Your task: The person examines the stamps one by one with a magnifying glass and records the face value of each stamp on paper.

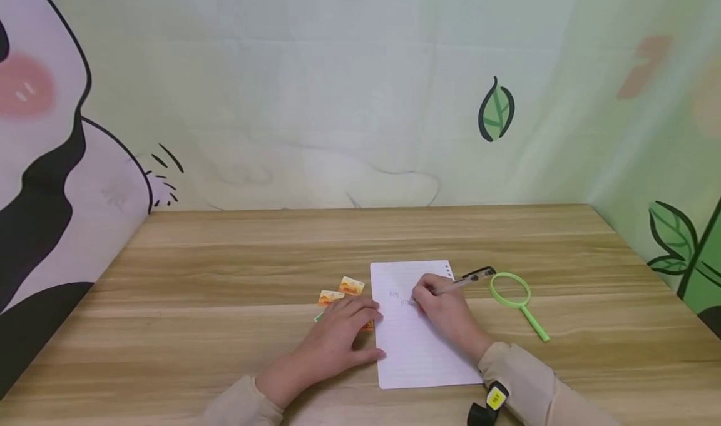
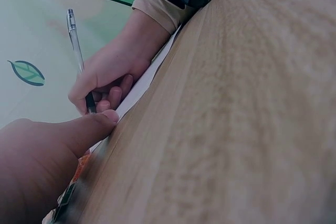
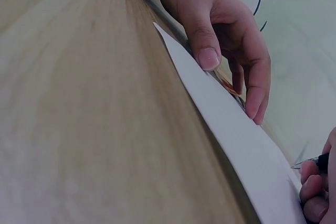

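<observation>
A sheet of lined paper [image 1: 417,357] lies on the wooden table, with a little handwriting near its top. My right hand [image 1: 447,313] rests on the sheet and grips a clear pen [image 1: 470,278], its tip at the writing. In the left wrist view the same pen [image 2: 76,45] stands steeply in the fingers. At the sheet's left edge, my left hand [image 1: 340,335] touches the paper with thumb and fingertips, the fingers loosely bent. Several small orange and yellow cards [image 1: 352,286] lie beside and partly under this hand, which hides some of them.
A green magnifying glass [image 1: 525,304] lies to the right of the paper, its ring close to the pen's upper end. Behind the wooden table [image 1: 253,257] hangs a pale green printed backdrop [image 1: 281,101]. A black wrist device [image 1: 489,404] sits at the right sleeve.
</observation>
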Action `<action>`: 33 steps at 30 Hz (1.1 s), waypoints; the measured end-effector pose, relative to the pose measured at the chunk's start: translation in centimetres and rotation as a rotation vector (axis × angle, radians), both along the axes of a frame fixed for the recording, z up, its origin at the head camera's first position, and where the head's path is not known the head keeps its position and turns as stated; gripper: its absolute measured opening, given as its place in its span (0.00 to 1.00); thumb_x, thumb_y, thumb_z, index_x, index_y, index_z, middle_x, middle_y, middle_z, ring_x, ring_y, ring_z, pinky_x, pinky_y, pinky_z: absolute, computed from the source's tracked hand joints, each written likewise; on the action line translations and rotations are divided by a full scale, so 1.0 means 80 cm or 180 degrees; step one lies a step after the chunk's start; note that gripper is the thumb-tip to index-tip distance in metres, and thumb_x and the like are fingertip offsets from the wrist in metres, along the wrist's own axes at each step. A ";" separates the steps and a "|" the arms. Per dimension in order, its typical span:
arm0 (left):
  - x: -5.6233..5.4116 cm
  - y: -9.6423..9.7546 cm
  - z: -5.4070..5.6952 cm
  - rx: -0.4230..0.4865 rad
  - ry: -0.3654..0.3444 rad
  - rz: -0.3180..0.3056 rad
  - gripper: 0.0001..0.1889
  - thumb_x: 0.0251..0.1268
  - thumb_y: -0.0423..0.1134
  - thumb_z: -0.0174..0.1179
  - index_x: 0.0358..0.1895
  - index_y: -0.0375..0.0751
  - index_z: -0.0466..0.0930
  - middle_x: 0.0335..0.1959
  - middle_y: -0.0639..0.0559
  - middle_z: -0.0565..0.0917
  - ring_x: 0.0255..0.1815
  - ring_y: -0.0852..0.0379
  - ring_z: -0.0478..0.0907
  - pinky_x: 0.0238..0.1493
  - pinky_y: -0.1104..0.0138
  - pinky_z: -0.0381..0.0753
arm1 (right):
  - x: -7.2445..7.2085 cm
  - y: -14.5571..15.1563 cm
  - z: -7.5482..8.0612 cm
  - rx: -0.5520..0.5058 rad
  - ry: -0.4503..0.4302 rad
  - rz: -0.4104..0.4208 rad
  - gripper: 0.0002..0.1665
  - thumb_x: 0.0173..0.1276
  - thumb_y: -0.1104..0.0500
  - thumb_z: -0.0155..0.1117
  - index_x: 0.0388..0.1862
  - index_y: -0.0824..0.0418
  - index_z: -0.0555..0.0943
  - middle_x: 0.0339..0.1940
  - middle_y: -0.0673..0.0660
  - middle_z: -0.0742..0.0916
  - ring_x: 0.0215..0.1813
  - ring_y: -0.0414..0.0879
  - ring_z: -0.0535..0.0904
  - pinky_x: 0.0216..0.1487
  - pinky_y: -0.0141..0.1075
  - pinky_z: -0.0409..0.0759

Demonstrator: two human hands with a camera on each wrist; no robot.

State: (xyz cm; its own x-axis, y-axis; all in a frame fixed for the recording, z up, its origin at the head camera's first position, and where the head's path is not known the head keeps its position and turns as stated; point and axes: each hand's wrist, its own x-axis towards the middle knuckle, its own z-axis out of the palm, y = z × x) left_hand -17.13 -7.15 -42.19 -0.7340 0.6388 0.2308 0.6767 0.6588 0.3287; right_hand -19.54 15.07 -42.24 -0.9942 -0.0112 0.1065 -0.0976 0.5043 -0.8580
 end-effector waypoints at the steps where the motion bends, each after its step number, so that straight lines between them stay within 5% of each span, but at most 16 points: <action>1: 0.000 0.000 0.000 0.0001 -0.0004 0.0002 0.27 0.54 0.57 0.66 0.53 0.45 0.78 0.61 0.52 0.76 0.65 0.52 0.70 0.69 0.54 0.67 | 0.000 0.000 0.000 -0.0026 0.0000 -0.0015 0.11 0.64 0.63 0.55 0.22 0.60 0.79 0.15 0.51 0.78 0.24 0.42 0.72 0.28 0.28 0.70; 33: 0.001 -0.001 0.001 -0.0033 0.0016 -0.0003 0.27 0.55 0.57 0.66 0.54 0.46 0.77 0.61 0.53 0.76 0.65 0.53 0.69 0.69 0.54 0.67 | -0.002 -0.002 0.001 -0.0107 -0.0049 -0.0117 0.12 0.63 0.64 0.53 0.20 0.63 0.76 0.13 0.50 0.76 0.23 0.42 0.70 0.24 0.28 0.65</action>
